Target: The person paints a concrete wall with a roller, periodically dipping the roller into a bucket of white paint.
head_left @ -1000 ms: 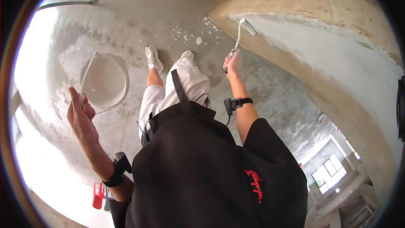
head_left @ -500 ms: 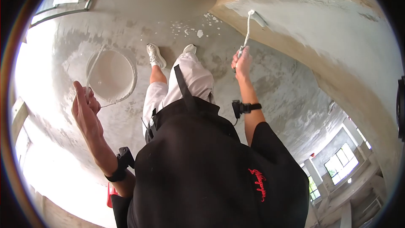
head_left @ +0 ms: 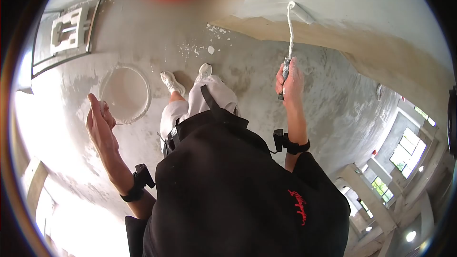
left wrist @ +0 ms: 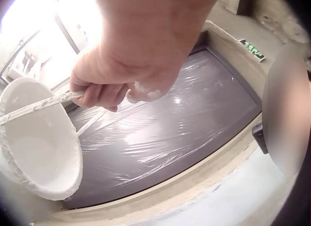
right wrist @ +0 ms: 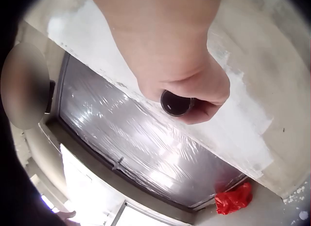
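Observation:
On the left of the head view, my left hand (head_left: 102,128) grips the paint-coated handle of a white bucket (head_left: 148,90). The left wrist view shows the handle (left wrist: 41,107) running into the curled fingers, and the bucket's pale inside. My right hand (head_left: 293,83) holds a paint roller (head_left: 291,31) by its dark grip, arm stretched forward. The roller's white sleeve (head_left: 303,13) lies against the low part of the wall (head_left: 371,19), near the lower edge of the white coat. From the right wrist, the butt of the black grip (right wrist: 176,103) pokes out of the fist.
White splashes (head_left: 211,50) dot the concrete floor near the shoes (head_left: 172,83). A dark panel under clear plastic film (right wrist: 131,133) adjoins the painted wall. A red bag (right wrist: 234,199) lies by its far end. A white slotted piece (head_left: 69,31) stands at upper left.
The roller has moved right and up in the head view along the wall. The view has turned, bringing more windows in at right. The left hand keeps its grip on the bucket handle.

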{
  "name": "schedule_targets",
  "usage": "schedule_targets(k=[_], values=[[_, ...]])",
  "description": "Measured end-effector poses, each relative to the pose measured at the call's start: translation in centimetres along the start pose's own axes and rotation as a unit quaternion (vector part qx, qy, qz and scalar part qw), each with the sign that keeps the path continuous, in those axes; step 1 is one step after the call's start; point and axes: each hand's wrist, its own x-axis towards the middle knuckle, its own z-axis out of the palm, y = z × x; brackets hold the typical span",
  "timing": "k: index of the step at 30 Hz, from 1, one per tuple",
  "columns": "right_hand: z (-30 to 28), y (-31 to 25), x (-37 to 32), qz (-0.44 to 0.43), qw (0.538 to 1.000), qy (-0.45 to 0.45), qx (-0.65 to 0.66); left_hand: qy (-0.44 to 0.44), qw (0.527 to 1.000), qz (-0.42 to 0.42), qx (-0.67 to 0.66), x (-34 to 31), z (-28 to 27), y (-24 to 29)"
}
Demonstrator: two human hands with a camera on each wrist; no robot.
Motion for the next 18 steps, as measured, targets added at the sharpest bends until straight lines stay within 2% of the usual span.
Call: schedule_targets(k=[7,13,16,18], values=[[-1.9,-1.8,-4.7,-0.07,0.997,0.038,0.019,-0.033,0.999,0.039,-0.006,-1.5,0.4,1.4],[-2.5,-3.5,-5.9,-0.129,0.989,0.052,0.057,-0.075,0.994,0.077,0.012,-1.6,1.7,2.9],[-3.1,-4.4,-6.0,-0.17,0.978,0.104,0.057,-0.093,0.992,0.088,0.017,-1.5,2.3,3.3],[-4.8,-3.8,-4.8,-0.299,0.948,0.105,-0.014,-0.098,0.99,0.103,0.017,-1.9,2.6,3.7]])
